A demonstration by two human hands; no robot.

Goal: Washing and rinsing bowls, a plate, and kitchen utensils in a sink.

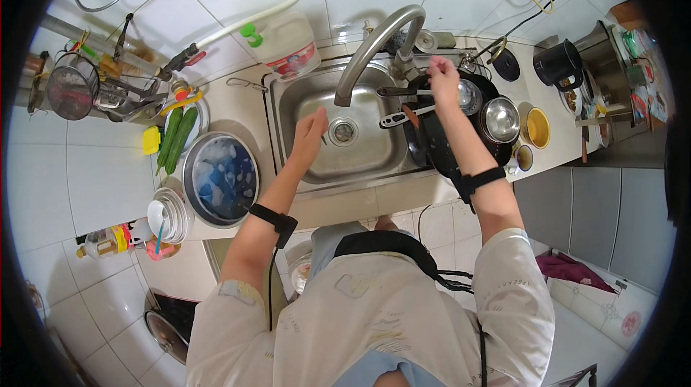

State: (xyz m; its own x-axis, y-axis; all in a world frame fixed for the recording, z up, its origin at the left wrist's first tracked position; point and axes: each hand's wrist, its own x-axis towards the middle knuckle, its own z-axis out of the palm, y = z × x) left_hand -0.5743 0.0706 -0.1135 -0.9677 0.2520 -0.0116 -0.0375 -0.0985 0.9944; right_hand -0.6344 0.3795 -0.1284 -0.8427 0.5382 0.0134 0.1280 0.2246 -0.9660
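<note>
My left hand (310,138) hangs over the left part of the stainless steel sink (302,90), fingers together. A small dark sliver shows by its fingertips; I cannot tell what it is. To the right, my right hand (445,85) is raised beside the base of the curved faucet (372,36), its fingers curled. Whether it grips anything is not visible. Below it, a black wok (442,141) overlaps the sink's right side. A ladle or skimmer handle (391,92), a slotted handle (394,120) and a steel bowl (501,120) lie on the wok.
Left of the sink stand a basin of soapy water with blue cloth (222,179), two cucumbers (175,139), stacked white bowls (175,217) and a plastic jug (289,47). On the right are a yellow bowl (537,128), a small cup (522,157) and a black mug (559,63).
</note>
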